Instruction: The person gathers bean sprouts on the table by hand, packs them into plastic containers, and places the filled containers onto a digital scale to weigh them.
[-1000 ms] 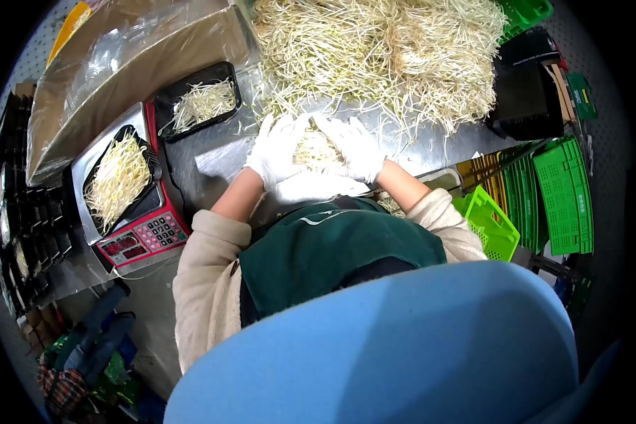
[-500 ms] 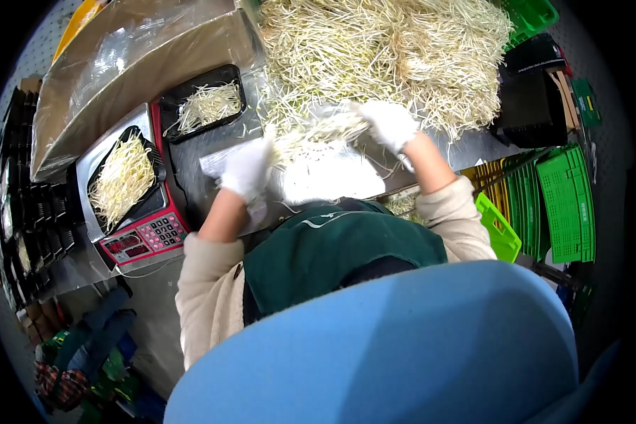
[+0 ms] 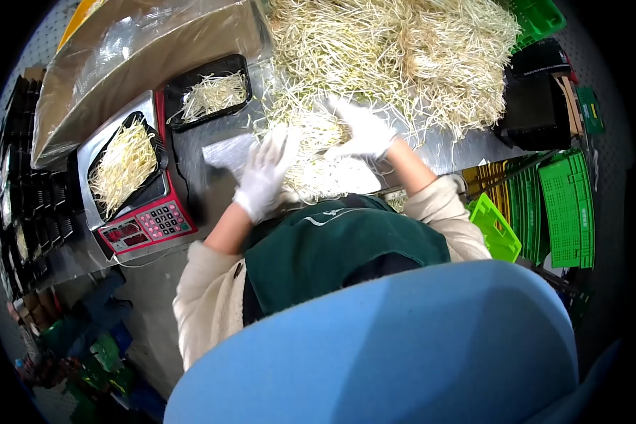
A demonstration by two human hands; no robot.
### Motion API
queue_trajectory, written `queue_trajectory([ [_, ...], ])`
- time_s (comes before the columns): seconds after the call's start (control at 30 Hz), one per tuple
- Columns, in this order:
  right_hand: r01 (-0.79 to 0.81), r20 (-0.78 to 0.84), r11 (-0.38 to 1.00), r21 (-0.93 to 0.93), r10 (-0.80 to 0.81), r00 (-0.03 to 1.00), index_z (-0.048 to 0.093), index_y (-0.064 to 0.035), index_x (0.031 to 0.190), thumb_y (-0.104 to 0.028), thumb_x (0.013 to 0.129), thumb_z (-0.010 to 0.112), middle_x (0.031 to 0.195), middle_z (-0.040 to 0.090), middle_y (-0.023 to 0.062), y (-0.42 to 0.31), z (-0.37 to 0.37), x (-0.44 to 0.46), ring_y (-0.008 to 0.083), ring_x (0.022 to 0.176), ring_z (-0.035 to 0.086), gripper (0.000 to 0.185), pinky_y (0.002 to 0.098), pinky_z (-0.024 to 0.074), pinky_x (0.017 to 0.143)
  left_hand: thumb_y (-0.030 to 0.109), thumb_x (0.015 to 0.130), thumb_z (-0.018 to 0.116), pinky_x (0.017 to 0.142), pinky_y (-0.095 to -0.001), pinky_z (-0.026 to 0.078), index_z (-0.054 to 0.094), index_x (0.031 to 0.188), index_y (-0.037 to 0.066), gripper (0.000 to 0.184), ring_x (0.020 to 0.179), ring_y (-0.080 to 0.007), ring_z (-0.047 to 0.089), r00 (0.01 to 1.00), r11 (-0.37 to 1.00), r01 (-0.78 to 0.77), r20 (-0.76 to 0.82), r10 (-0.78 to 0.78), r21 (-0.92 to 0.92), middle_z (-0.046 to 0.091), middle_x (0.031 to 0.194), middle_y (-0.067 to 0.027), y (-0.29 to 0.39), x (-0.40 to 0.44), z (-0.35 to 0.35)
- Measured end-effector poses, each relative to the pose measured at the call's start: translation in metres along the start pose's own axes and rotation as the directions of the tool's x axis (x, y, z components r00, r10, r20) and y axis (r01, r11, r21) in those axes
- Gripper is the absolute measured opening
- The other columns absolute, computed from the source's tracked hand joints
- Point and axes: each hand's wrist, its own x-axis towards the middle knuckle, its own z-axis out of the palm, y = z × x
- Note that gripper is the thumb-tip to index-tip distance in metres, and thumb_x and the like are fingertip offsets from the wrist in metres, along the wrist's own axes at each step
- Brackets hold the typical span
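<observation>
My left hand [image 3: 265, 173], in a white glove, has its fingers spread at the left side of a small heap of bean sprouts [image 3: 316, 145]. On the heap's right side is my right hand [image 3: 366, 134], also gloved, with thumb and fingers apart. The heap lies between both palms, partly over a white sheet [image 3: 350, 175] at the table edge. Behind it spreads a large pile of bean sprouts [image 3: 396, 56]. Left of my left hand lies a pale, shiny flat piece [image 3: 227, 152], partly hidden by the hand.
A red scale [image 3: 164, 218] at left carries a filled black tray [image 3: 155, 150]. Another black tray [image 3: 244, 74] holds fewer sprouts. Behind stands a film-lined carton [image 3: 148, 78]. Stacked black trays [image 3: 32, 177] line the far left; green crates [image 3: 567, 208] stand at right.
My right hand has moved left and slightly down, and my left hand slightly right with its fingers now spread. The loose sprouts between them have come together into a heap.
</observation>
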Motion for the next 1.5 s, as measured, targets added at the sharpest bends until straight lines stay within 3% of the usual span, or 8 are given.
queue_trajectory([
  [0.07, 0.287, -0.059, 0.958, 0.028, -0.285, 0.957, 0.026, 0.0015, 0.144, -0.066, 0.055, 0.074, 0.143, 0.036, 0.0262, -0.015, 0.04, 0.006, 0.0374, 0.132, 0.037, 0.121, 0.0407, 0.0259, 0.112, 0.045, 0.071, 0.071, 0.112, -0.0529, 0.017, 0.018, 0.148, 0.006, 0.102, 0.139, -0.0349, 0.025, 0.961, 0.988, -0.154, -0.231, 0.15, -0.002, 0.021, 0.152, -0.0168, 0.002, 0.034, 0.008],
  [0.4, -0.057, 0.027, 0.988, -0.141, 0.061, 0.998, 0.03, -0.0057, 0.144, -0.026, 0.07, 0.071, 0.118, 0.056, 0.0205, -0.016, 0.021, -0.008, 0.035, 0.109, 0.054, 0.087, 0.0414, 0.0369, 0.101, 0.04, 0.075, 0.069, 0.106, -0.0465, 0.031, 0.029, 0.145, 0.004, 0.089, 0.115, -0.0315, 0.052, 0.983, 0.97, -0.074, -0.144, 0.109, 0.233, 0.06, 0.111, -0.0158, -0.009, 0.076, 0.035],
  [0.5, 0.083, -0.114, 0.992, 0.099, -0.072, 0.991, 0.027, -0.0127, 0.147, -0.019, 0.074, 0.068, 0.116, 0.058, 0.0218, -0.024, 0.009, -0.011, 0.0367, 0.107, 0.055, 0.084, 0.0404, 0.0456, 0.091, 0.036, 0.073, 0.073, 0.063, -0.0382, 0.051, 0.035, 0.144, 0.008, 0.086, 0.07, -0.0322, 0.062, 0.84, 0.922, -0.228, -0.541, 0.024, -0.312, 0.063, 0.091, -0.0163, -0.002, 0.066, 0.022],
  [0.83, -0.045, 0.146, 0.937, -0.345, 0.101, 0.984, 0.043, -0.0177, 0.137, -0.008, 0.087, 0.047, 0.11, 0.062, 0.0176, -0.028, -0.048, -0.015, 0.0344, 0.094, 0.062, 0.051, 0.0397, 0.0497, 0.077, 0.005, 0.082, 0.049, 0.058, -0.0421, 0.051, 0.014, 0.149, 0.009, 0.076, 0.065, -0.0332, 0.061, 0.985, 0.994, 0.099, -0.137, -0.104, -0.045, 0.06, 0.083, -0.0152, -0.012, 0.023, -0.004],
  [1.03, 0.042, -0.124, 0.982, 0.183, -0.019, 0.992, 0.06, -0.0072, 0.119, -0.015, 0.083, 0.059, 0.102, 0.065, 0.0183, -0.024, -0.033, -0.003, 0.0344, 0.096, 0.062, 0.037, 0.0343, 0.0498, 0.083, 0.015, 0.078, 0.061, 0.089, -0.042, 0.045, 0.04, 0.139, 0.011, 0.065, 0.093, -0.0228, 0.06, 0.962, 0.962, -0.193, -0.157, 0.224, 0.192, 0.061, 0.095, -0.0049, 0.014, 0.011, 0.014],
  [1.1, -0.218, 0.313, 0.937, 0.274, 0.127, 0.941, 0.047, -0.0031, 0.133, -0.014, 0.073, 0.075, 0.126, 0.056, 0.0165, -0.037, -0.033, 0.004, 0.0265, 0.117, 0.053, 0.067, 0.0338, 0.0408, 0.1, 0.018, 0.074, 0.067, 0.097, -0.0447, 0.038, 0.042, 0.138, 0.013, 0.069, 0.106, -0.0244, 0.054, 0.975, 0.977, -0.127, -0.161, 0.155, 0.172, 0.058, 0.109, -0.007, 0.011, 0.008, 0.011],
  [1.27, -0.05, 0.162, 0.904, 0.425, -0.021, 0.987, 0.03, 0.0006, 0.143, -0.031, 0.067, 0.083, 0.143, 0.037, 0.0226, 0.027, -0.013, 0.001, 0.028, 0.134, 0.037, 0.097, 0.035, 0.0273, 0.112, 0.036, 0.063, 0.081, 0.104, -0.0462, 0.032, 0.041, 0.138, 0.014, 0.088, 0.124, -0.0337, 0.044, 0.986, 0.992, 0.129, -0.108, -0.13, -0.011, 0.047, 0.133, -0.014, -0.014, -0.031, -0.008],
  [1.5, -0.027, -0.074, 0.947, -0.32, 0.004, 0.997, 0.013, -0.0009, 0.148, -0.054, 0.062, 0.075, 0.145, 0.033, 0.0261, -0.061, 0.055, -0.013, 0.0386, 0.13, 0.039, 0.118, 0.0401, 0.0346, 0.105, 0.03, 0.065, 0.075, 0.08, -0.0431, 0.044, 0.048, 0.125, 0.007, 0.07, 0.095, -0.0316, 0.054, 0.952, 0.982, 0.19, -0.244, -0.188, -0.013, 0.057, 0.106, -0.0121, -0.008, 0.005, 0.033],
])
